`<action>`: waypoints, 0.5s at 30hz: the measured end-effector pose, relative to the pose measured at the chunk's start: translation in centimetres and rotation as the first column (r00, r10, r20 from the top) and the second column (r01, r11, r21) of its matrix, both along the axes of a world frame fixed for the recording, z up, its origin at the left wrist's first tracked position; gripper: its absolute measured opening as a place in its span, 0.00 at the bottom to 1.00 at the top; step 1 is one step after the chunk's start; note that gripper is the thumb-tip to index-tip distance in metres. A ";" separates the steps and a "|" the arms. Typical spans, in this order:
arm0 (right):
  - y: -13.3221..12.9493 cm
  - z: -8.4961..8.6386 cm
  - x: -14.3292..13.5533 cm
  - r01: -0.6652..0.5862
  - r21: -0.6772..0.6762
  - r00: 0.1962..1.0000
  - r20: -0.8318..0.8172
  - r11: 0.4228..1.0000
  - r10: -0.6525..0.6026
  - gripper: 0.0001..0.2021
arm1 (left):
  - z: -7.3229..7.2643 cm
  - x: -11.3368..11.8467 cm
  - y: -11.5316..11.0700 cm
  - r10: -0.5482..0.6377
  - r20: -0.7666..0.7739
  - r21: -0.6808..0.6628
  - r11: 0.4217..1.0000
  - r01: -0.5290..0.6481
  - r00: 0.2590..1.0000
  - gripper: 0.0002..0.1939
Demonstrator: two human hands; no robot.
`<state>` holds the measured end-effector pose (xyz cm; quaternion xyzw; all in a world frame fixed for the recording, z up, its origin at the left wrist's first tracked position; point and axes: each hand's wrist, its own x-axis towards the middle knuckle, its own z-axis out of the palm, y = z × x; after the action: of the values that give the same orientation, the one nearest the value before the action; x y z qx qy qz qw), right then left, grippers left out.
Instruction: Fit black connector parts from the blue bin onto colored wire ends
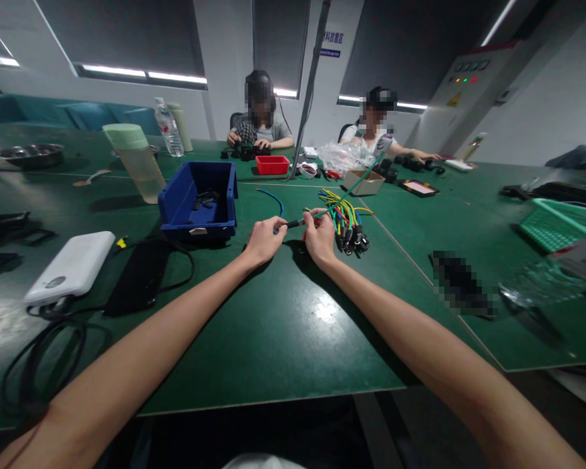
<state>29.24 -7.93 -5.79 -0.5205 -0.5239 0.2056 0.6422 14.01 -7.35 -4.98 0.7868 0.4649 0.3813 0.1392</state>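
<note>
Black sleeve (293, 224) is partly hidden by the left hand (266, 241).

L hand (266, 242) & R hand (321, 240) both bare, incl. wrists. L forearm (176, 312) & R forearm (395, 306) bare too, slim at wrists, wider twd elbows. Btm ctr: bit of whitish-grey cloth (261, 462), rounded top edge; garment type unclear, mostly out of view.

Worn on the head, looking forward and down from the near edge of the desk (317, 352). Takes in both forearms from close by, the hands farther off at the middle, and the far wall (227, 58) beyond. Only one view, so shares nothing with another.
</note>
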 end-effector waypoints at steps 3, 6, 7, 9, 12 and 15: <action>0.0 0.0 0.0 -0.001 -0.011 1.000 -0.019 1.000 0.001 0.13 | 0.0 0.4 0.1 -0.009 0.099 -0.114 0.993 0.020 0.995 0.10; 0.2 -0.1 0.1 -0.011 -0.033 0.999 -0.044 0.999 0.010 0.15 | -0.1 0.7 0.1 -0.031 0.213 -0.206 0.976 0.076 0.977 0.09; 0.3 -0.1 0.2 -0.012 -0.034 0.999 -0.048 0.999 0.011 0.15 | -0.1 0.8 0.1 -0.035 0.256 -0.238 0.966 0.098 0.966 0.08; 0.4 -0.2 0.2 -0.019 -0.031 0.999 -0.045 0.999 0.018 0.16 | -0.3 0.8 0.3 -0.030 0.336 -0.292 0.947 0.135 0.941 0.09; 0.3 -0.2 0.2 -0.069 -0.039 0.998 -0.016 0.997 0.068 0.18 | -0.6 0.7 0.7 -0.013 0.417 -0.342 0.924 0.170 0.909 0.09; 0.3 -0.3 0.0 -0.159 -0.074 0.986 0.027 0.984 0.162 0.18 | -0.8 0.6 1.0 -0.026 0.461 -0.344 0.916 0.206 0.887 0.08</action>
<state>29.27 -7.62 -6.04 -0.5026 -0.5670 0.2667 0.5956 14.66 -6.36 -5.79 0.6623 0.4369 0.4440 0.4164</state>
